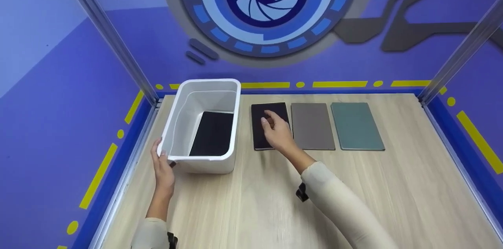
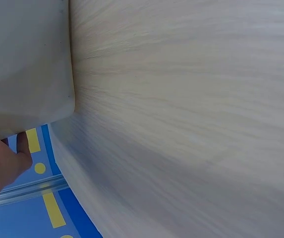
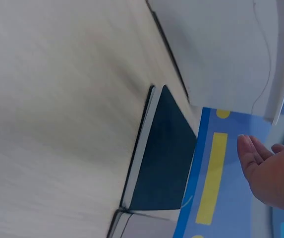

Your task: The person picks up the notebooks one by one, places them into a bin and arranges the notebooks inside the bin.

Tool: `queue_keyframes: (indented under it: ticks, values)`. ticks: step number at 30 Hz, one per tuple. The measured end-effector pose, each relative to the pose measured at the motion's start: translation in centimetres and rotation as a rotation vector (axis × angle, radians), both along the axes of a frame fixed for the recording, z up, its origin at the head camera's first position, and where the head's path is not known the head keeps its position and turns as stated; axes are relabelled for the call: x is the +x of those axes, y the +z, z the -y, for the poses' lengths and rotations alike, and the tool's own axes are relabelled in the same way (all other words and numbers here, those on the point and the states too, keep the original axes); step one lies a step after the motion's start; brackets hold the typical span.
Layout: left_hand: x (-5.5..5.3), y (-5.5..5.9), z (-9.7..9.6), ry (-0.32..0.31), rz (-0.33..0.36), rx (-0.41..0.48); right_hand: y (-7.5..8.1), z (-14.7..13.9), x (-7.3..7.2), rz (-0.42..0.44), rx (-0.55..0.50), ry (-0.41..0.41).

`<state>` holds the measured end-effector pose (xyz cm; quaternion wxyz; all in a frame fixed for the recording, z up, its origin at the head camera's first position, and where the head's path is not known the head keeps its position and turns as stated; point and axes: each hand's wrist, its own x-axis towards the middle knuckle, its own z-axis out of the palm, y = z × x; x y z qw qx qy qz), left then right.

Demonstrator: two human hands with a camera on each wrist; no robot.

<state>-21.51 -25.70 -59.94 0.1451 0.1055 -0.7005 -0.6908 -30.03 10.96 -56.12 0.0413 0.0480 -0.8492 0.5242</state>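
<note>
A white plastic bin (image 1: 237,123) stands at the left of the table, with a black notebook (image 1: 212,135) lying flat inside it. My left hand (image 1: 163,170) grips the bin's rim at the near left corner; the left wrist view shows that hand (image 2: 3,163) at the edge of the bin (image 2: 25,59). Over a second black notebook (image 1: 257,133), just right of the bin, my right hand (image 1: 279,133) hovers with loosely bent fingers and nothing in them. In the right wrist view, this notebook (image 3: 164,158) lies on the table below the hand (image 3: 275,168).
Right of the black notebook lie a grey-brown notebook (image 1: 313,127) and a green notebook (image 1: 357,127), forming a row near the back wall. Blue panels (image 1: 137,41) and metal posts (image 1: 114,41) bound the wooden table (image 1: 267,202) at the back and sides.
</note>
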Motion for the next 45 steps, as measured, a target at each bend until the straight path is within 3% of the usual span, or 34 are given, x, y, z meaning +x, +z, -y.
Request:
queue_keyframes:
  ticks: [11, 19, 28, 40, 45]
  values:
    - [-0.5, 0.0, -0.4, -0.014, -0.012, -0.045, -1.6, -5.3, -0.2, 0.056, 0.019, -0.112]
    - [-0.7, -0.4, -0.4, -0.026, -0.046, -0.031, -3.4, -10.7, 0.5, 0.055, 0.047, -0.113]
    - [-0.2, -0.4, 0.0, -0.009, -0.038, -0.031, -5.2, -16.9, 1.7, 0.152, 0.033, -0.166]
    - [-0.5, -0.9, 0.2, -0.006, -0.056, -0.057, -6.1, -24.2, 2.9, 0.212, 0.151, -0.41]
    - [-0.3, -0.8, 0.3, -0.017, -0.053, -0.026, -6.6, -27.2, 3.2, 0.202, 0.185, -0.489]
